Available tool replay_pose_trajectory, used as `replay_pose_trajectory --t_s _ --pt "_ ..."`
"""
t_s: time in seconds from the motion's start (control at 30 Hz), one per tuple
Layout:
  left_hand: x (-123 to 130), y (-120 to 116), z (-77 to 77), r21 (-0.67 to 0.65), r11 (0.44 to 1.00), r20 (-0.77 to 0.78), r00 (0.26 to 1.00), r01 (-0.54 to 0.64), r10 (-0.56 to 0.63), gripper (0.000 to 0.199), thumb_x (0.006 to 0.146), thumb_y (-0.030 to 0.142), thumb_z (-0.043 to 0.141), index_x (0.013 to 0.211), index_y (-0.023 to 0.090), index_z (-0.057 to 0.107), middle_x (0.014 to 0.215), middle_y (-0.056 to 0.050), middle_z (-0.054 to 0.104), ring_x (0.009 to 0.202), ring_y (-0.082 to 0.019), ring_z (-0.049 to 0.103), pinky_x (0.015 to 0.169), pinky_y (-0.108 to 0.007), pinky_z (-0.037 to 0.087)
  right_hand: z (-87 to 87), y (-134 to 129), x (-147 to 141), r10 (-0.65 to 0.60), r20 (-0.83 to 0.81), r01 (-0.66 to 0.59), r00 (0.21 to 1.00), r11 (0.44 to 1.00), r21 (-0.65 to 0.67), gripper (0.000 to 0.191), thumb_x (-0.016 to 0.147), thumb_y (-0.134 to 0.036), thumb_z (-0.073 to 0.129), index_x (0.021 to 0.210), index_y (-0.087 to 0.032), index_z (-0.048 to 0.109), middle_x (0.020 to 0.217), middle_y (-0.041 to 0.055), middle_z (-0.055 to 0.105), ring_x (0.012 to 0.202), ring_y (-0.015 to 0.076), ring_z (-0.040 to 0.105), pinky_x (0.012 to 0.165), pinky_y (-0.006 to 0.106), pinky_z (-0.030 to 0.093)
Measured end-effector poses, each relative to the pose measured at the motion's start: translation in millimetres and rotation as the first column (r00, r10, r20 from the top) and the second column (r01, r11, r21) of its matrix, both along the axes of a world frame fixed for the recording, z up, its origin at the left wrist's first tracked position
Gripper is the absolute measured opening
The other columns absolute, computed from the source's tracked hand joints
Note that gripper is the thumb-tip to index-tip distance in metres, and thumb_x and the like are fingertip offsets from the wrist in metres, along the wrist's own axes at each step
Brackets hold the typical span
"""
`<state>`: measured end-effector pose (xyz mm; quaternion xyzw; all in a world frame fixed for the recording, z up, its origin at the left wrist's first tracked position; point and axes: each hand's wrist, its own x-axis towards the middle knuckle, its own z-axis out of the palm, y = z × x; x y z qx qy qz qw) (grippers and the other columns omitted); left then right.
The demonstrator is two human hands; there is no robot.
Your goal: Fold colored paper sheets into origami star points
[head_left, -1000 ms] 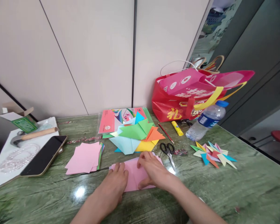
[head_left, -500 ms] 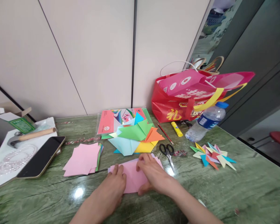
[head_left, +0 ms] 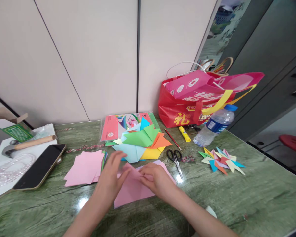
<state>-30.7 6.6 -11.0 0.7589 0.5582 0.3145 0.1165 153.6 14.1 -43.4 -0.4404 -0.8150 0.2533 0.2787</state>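
A pink sheet of paper [head_left: 132,189] lies in front of me, partly lifted toward its far edge, with a pale lilac sheet showing beneath. My right hand [head_left: 156,179] pinches the raised part of the pink paper between thumb and fingers. Just left of that fold, my left hand [head_left: 111,174] is raised with thumb and fingers apart, slightly blurred; whether its thumb touches the paper I cannot tell. Beyond the hands lies a pile of folded coloured paper pieces [head_left: 140,138]. A stack of pink paper squares [head_left: 85,168] is left of my left hand.
Black-handled scissors [head_left: 175,159], a red pencil [head_left: 172,139] and a yellow glue stick [head_left: 185,134] lie right of the pile. Farther right are paper stars [head_left: 222,160], a water bottle [head_left: 215,126] and a red bag [head_left: 177,110]. A phone [head_left: 40,168] and hammer [head_left: 29,144] lie left.
My left hand has lifted off the paper and opened. My right hand has gone from resting on the pink paper to pinching it, and part of the sheet now stands up.
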Motion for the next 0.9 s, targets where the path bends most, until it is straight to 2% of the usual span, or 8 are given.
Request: replay_pose_trajectory --t_s 0.07,0.13,0.2,0.27,0.4,0.57,0.77,0.9 --pt "0 0 5.4 0.042 0.976 0.167 0.965 -0.214 0.204 0.019 0.076 0.031 0.058 0.091 0.02 0.054 0.088 -0.006 0.059 0.082 -0.023 0.059 0.073 -0.037 0.047 1.5 0 1 -0.069 -0.129 0.077 0.989 0.995 0.062 0.014 0.082 -0.021 0.056 0.071 -0.019 0.065 0.074 0.0035 0.068 0.072 0.0169 0.062 0.067 0.027 0.046" --pt "2 -1 10.8 -0.147 0.956 0.353 0.89 -0.252 0.289 0.028 0.071 0.038 0.063 0.089 0.021 0.051 0.066 0.0 0.057 0.061 -0.021 0.058 0.06 -0.035 0.048 5.0 0 2 -0.128 -0.257 0.165 0.958 0.978 0.125 0.011 0.082 -0.02 0.056 0.075 -0.019 0.065 0.075 0.0042 0.069 0.071 0.0168 0.062 0.064 0.027 0.047" --pt "7 -2 14.9 -0.414 0.907 0.542 0.78 -0.076 0.313 0.05 0.067 0.041 0.067 0.107 0.02 0.044 0.06 0.002 0.058 0.055 -0.02 0.06 0.055 -0.035 0.05 9.1 -2 3 -0.135 -0.342 0.213 0.93 0.956 0.2 0.01 0.082 -0.018 0.056 0.079 -0.019 0.065 0.078 0.0051 0.069 0.073 0.0167 0.062 0.064 0.027 0.048" --pt "13 -5 17.3 -0.544 0.826 0.678 0.659 0.15 0.327 0.077 0.065 0.038 0.07 0.127 0.02 0.028 0.073 -0.001 0.063 0.067 -0.023 0.065 0.06 -0.038 0.053 12.6 -5 3 -0.089 -0.361 0.193 0.928 0.946 0.262 0.012 0.082 -0.015 0.054 0.084 -0.019 0.065 0.081 0.0053 0.069 0.076 0.0164 0.062 0.066 0.028 0.049" --pt "17 -8 17.8 -0.528 0.797 0.751 0.599 0.294 0.276 0.067 0.065 0.032 0.072 0.123 0.02 0.039 0.083 -0.002 0.063 0.079 -0.02 0.065 0.074 -0.036 0.051 18.6 -11 -1 0.001 -0.303 0.095 0.953 0.949 0.301 0.015 0.083 -0.012 0.053 0.087 -0.02 0.065 0.084 0.0047 0.069 0.079 0.0153 0.062 0.07 0.028 0.05" --pt "14 -4 14.2 -0.446 0.869 0.811 0.507 0.215 0.291 0.046 0.062 0.026 0.076 0.098 0.019 0.049 0.076 0.002 0.063 0.067 -0.014 0.061 0.062 -0.026 0.048 30.2 -13 -4 0.008 -0.182 0.056 0.983 0.937 0.345 0.013 0.083 -0.014 0.053 0.084 -0.019 0.064 0.087 0.0054 0.068 0.081 0.0174 0.06 0.067 0.03 0.05" --pt "13 -1 15.7 -0.383 0.914 0.872 0.38 0.135 0.309 0.037 0.054 0.02 0.08 0.083 0.014 0.058 0.072 0.002 0.062 0.064 -0.01 0.057 0.06 -0.021 0.046 51.1 -20 -3 -0.103 0.159 0.037 0.982 0.926 0.375 0.019 0.076 -0.003 0.055 0.085 -0.018 0.063 0.1 0.0117 0.062 0.099 0.0277 0.052 0.078 0.044 0.047" --pt "14 -2 13.8 -0.391 0.918 0.869 0.356 0.069 0.343 0.035 0.052 0.021 0.081 0.081 0.014 0.062 0.073 0.002 0.062 0.061 -0.009 0.056 0.057 -0.02 0.046 62.3 -26 -10 -0.189 0.147 0.124 0.971 0.922 0.366 0.019 0.071 -0.01 0.066 0.087 -0.016 0.061 0.115 0.0166 0.054 0.112 0.0338 0.047 0.087 0.051 0.043"
